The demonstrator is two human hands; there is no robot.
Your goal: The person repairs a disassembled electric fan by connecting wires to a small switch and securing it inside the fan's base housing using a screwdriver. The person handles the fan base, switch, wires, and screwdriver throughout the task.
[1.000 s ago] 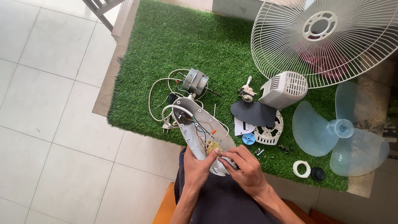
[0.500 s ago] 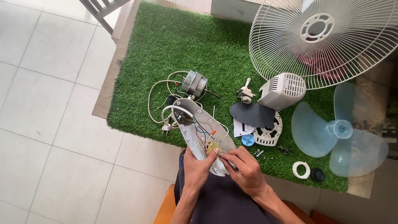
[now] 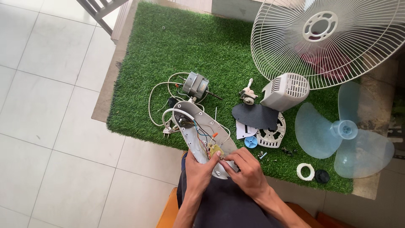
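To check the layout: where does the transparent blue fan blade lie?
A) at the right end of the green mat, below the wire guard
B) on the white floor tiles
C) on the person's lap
A: the fan blade lies on the green mat, just below the wire guard.

Left of the grips: bare tiled floor (image 3: 50, 126), free passage. Ahead: open fan housing (image 3: 202, 126), tangled white cord (image 3: 158, 105), motor (image 3: 195, 84) block. Right: blue cap (image 3: 250, 142), vent disc (image 3: 272, 134), translucent blade (image 3: 341, 135) crowd the grass mat (image 3: 177, 46).
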